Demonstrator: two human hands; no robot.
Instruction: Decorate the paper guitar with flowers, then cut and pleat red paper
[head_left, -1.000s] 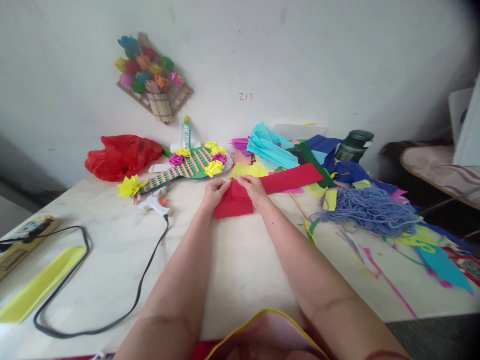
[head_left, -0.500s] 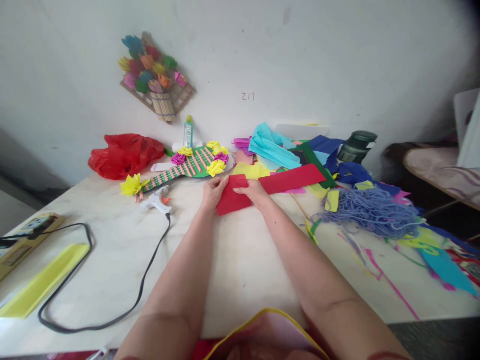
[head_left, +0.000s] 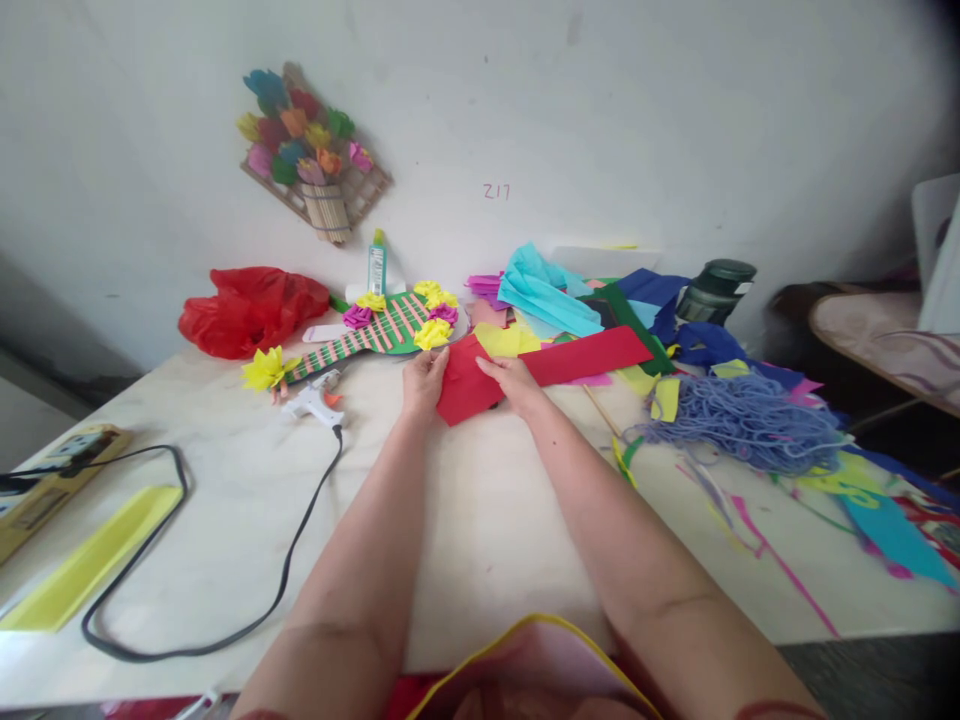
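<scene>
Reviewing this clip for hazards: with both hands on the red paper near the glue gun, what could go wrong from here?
The left hand and right hand pinch the red paper, which may tear or crease crookedly. The glue gun lies close to the left hand with its cord looping beside the forearm; a snag could drag it, and its tip may be hot. The paper craft guitar just behind could get bumped.

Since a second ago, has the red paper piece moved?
Yes. The red paper piece has lifted and turned, and its far corner now reaches the yellow flower on the guitar craft; earlier it lay flatter and nearer. Both hands, left hand and right hand, hold it.
</scene>
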